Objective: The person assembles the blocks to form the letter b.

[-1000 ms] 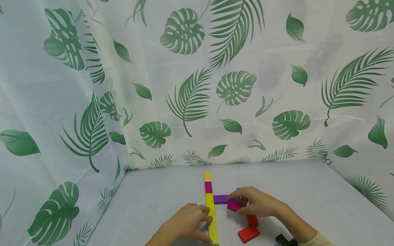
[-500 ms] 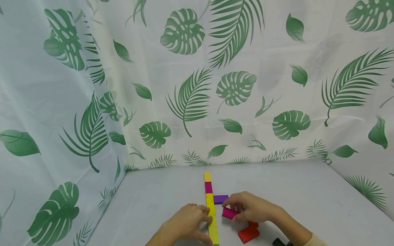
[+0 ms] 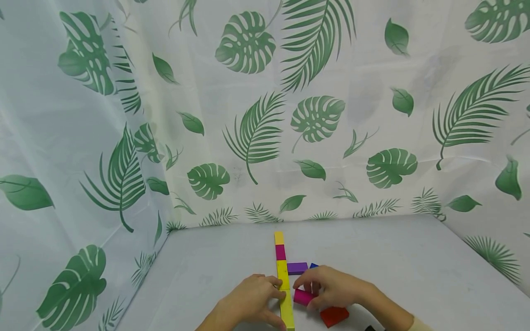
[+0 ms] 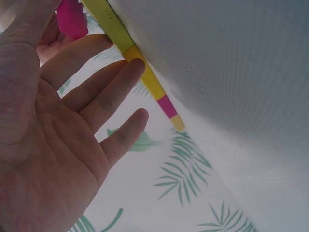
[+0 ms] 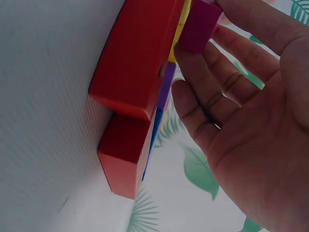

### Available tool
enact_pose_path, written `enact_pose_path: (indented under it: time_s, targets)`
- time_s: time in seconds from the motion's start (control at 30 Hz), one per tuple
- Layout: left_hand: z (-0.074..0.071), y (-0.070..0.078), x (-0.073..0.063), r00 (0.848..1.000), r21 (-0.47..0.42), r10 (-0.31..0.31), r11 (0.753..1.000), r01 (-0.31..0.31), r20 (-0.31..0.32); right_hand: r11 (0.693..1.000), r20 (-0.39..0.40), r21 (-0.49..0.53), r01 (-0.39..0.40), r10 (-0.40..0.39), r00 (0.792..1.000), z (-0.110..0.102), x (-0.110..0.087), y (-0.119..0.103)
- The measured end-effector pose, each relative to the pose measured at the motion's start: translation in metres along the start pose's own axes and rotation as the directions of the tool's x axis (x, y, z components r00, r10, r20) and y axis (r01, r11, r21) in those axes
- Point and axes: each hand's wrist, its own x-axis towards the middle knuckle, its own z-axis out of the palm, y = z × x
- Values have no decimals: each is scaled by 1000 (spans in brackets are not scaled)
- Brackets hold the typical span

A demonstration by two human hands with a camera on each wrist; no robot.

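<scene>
Several blocks lie end to end on the table: a near yellow block (image 3: 287,311), a second yellow block (image 3: 283,271), a small magenta block (image 3: 280,252) and a far yellow block (image 3: 279,237). My left hand (image 3: 250,299) rests along the left side of this row, its fairly straight fingertips touching the two nearer yellow blocks. To the right of the row, my right hand (image 3: 337,287) pinches another magenta block (image 5: 199,26) between thumb and fingers. A purple block (image 3: 297,268) extends rightward from the row, just beyond that hand. Part of a blue block (image 3: 313,265) shows behind the right fingers.
A red block (image 3: 334,317) lies below the right hand, and the right wrist view also shows a second red block (image 5: 123,154) beside it. Something dark (image 3: 370,328) shows at the right wrist. Leaf-print cloth (image 3: 314,193) walls in the grey-white table (image 3: 393,257).
My right hand has moved left and nearer to me with the magenta block, toward the yellow row. More of the blue block shows behind it now. The left hand has stayed put.
</scene>
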Motion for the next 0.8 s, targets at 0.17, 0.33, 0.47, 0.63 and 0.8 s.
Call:
enact_pose_path:
  time_s: [0.17, 0.33, 0.47, 0.63, 0.8]
  targets:
    - [0, 1, 0, 1000, -3, -4, 1000, 4, 0, 1000, 16, -16, 13, -13, 1000, 3, 2, 1]
    - [-1, 1, -1, 1000, -7, -5, 1000, 5, 0, 1000, 32, -28, 7, -7, 999, 5, 2, -1]
    - [-2, 1, -1, 1000, -15, -11, 1000, 11, 2, 999, 38, -52, 6, -4, 999, 8, 2, -3]
    - [-1, 1, 1, 1000, -19, -25, 1000, 25, 8, 998, 44, -67, 3, 0, 999, 10, 1, -4]
    - [-1, 1, 1, 1000, -14, -24, 1000, 24, 7, 997, 55, -74, 11, -7, 998, 12, 2, -3]
